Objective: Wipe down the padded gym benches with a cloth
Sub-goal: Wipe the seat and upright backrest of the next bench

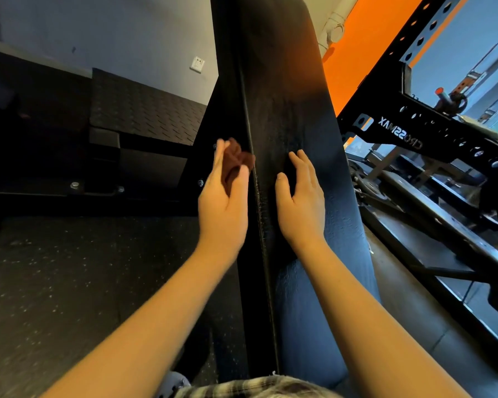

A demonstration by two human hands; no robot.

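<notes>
Between left fingers [219, 156] and thumb, crumpled cloth [237, 160]

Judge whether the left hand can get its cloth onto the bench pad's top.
Probably yes: the left hand holds the cloth at the edge of the bench pad; only the right hand rests on top.

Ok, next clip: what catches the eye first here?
The long black padded bench runs up the middle of the view. The left hand holds a brown cloth at its left edge, and the right hand rests flat on its top. At upper right, a bright orange wall shows behind a black perforated rack.
</notes>
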